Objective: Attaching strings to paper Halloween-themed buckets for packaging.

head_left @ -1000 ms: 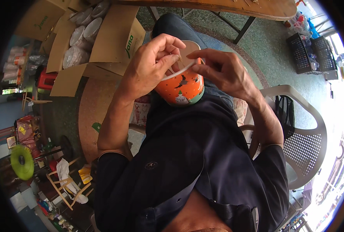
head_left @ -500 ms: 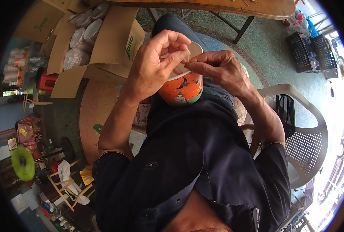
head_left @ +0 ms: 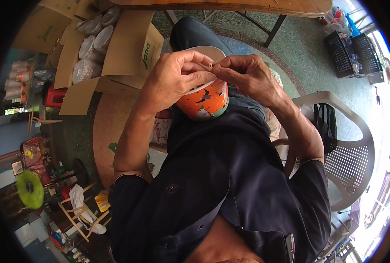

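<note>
In the head view, the person sits with an orange paper cup [head_left: 205, 101] resting on the lap, just below both hands. The left hand [head_left: 174, 79] curls over the cup's rim, its fingers closed in a narrow pinch on a thin pale strand [head_left: 210, 65]. The right hand [head_left: 246, 76] meets it from the right, its fingertips pinched tight on the same strand above the cup's mouth. To the far left, an open cardboard box [head_left: 129, 48] holds stacked white lids. A beige plastic chair [head_left: 350, 149] stands at the right.
</note>
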Demonstrator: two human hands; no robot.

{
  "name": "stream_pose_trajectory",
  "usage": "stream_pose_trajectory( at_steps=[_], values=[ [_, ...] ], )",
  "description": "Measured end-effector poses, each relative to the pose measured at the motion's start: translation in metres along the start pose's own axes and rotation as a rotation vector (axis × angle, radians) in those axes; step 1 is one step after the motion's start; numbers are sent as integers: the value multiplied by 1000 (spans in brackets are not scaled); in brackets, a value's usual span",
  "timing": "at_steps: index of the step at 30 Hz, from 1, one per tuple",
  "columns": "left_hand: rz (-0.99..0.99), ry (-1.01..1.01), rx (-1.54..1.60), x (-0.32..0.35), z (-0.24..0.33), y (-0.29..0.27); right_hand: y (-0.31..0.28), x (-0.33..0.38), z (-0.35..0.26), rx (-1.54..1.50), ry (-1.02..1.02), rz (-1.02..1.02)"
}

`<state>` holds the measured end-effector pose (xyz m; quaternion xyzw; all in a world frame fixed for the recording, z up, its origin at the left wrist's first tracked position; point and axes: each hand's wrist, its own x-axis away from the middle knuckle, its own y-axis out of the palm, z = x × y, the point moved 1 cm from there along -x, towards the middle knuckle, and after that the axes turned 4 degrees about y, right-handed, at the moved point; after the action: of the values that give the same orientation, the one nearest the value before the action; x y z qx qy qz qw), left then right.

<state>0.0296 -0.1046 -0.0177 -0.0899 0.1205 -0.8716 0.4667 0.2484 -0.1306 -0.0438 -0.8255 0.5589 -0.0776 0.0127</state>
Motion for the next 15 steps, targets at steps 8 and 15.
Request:
stream_pose_trajectory(
  at_steps=[8, 15],
  values=[
    [-77, -91, 135, -5, 3, -4, -1, 2, -3, 66, 6, -9],
    [-123, -90, 172, -4, 0, -5, -3, 3, -10, 82, 73, -36]
  ],
)
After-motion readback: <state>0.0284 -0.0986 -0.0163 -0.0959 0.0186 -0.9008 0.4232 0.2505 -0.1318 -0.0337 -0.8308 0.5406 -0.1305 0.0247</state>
